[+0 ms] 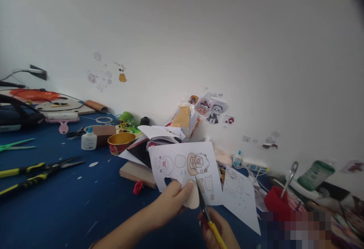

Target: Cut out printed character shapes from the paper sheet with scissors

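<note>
My left hand point(173, 197) pinches the lower edge of a white paper sheet point(183, 148) printed with cartoon figures, thumb on top. A dark hole shows in the sheet beside my fingers. By my thumb, a cream rounded part point(193, 196) of the paper hangs down. My right hand point(217, 228) is closed around scissors point(205, 207) with yellow on the handle. Their blades point up and lie against the sheet, just right of the rounded part. Whether the blades are apart is hard to make out.
Large black-and-yellow shears point(47, 173), a glue bottle point(89, 139) and a gold-lined tin point(121, 142) lie to the left on the blue table point(71, 218). Behind the sheet is a paper pile point(162, 133). Another printed sheet point(240, 196) and a red container point(277, 203) are at right.
</note>
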Tool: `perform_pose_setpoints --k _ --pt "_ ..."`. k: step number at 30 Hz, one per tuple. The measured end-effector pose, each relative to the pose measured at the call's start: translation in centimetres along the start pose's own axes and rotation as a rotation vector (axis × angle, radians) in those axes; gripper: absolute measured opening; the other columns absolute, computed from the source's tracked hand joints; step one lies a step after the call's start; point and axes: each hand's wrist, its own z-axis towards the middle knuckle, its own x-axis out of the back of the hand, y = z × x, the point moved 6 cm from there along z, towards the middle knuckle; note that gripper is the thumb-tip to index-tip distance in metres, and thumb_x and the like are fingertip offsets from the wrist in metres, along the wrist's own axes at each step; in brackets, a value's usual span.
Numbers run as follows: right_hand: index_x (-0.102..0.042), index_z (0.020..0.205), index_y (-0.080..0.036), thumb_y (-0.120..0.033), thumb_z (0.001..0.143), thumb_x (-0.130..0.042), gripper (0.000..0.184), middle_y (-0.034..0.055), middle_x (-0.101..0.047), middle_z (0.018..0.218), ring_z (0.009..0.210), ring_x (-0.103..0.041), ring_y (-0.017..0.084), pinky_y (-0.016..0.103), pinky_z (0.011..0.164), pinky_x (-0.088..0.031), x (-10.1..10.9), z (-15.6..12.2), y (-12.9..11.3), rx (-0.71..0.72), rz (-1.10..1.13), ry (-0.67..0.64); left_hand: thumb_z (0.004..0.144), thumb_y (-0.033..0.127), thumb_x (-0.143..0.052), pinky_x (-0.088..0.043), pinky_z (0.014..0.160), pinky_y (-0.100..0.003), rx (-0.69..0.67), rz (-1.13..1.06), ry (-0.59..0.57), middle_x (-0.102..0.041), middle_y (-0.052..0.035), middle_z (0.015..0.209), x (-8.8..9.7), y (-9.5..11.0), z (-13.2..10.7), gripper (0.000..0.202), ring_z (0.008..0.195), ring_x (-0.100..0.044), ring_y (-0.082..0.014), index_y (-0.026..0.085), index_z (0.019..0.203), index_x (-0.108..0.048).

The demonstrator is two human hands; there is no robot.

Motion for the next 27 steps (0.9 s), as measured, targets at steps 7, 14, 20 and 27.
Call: perform_pose_setpoints --k 7,14,20,27 --pt "-0.049 0.076 -0.02 -0.07 0.064 -0.052 0.052 -0.0079 -0.03 0.054 0.046 -0.023 0.006 0.022 0.043 -0.017 0.5 0.2 0.3 0.046 -0.076 -0.018 0.08 0.06 -0.034 -0.026 0.043 -0.024 0.009 0.038 -0.024 -0.043 0.0044 0.052 0.3 0.5 -0.3 0.046 0.044 -0.037 -0.0092 0.017 0.067 -0.045" --pt "-0.052 0.075 -0.019 -0.071 0.062 -0.053 0.053 -0.0066 -0.03 0.057 0.048 -0.024 0.007 0.022 0.045 -0.02 0.8 0.1 -0.1 0.062 -0.087 0.015 0.078 0.06 -0.039 -0.029 0.044 -0.023 0.033 0.051 -0.067 -0.046 0.0039 0.057 0.7 0.8 -0.6 0.044 0.048 -0.04 -0.0096 0.017 0.073 -0.046" --pt "-0.049 0.084 -0.02 -0.068 0.066 -0.053 0.052 -0.0091 -0.03 0.054 0.043 -0.021 0.005 0.02 0.041 -0.015 0.3 0.0 0.8 0.028 0.003 -0.012 0.076 0.065 -0.037 -0.025 0.042 -0.023 0.028 0.029 -0.069 -0.042 0.0054 0.051 0.4 1.1 -0.5 0.049 0.044 -0.036 -0.0085 0.018 0.065 -0.044" --pt "-0.051 0.088 -0.019 -0.068 0.067 -0.052 0.053 -0.0064 -0.034 0.057 0.047 -0.026 0.008 0.023 0.043 -0.018 0.4 0.0 0.6 0.066 -0.022 0.041 0.076 0.065 -0.037 -0.027 0.046 -0.025 0.059 0.05 -0.104 -0.042 0.0052 0.053 0.1 1.0 -0.6 0.049 0.046 -0.037 -0.0095 0.018 0.066 -0.044"
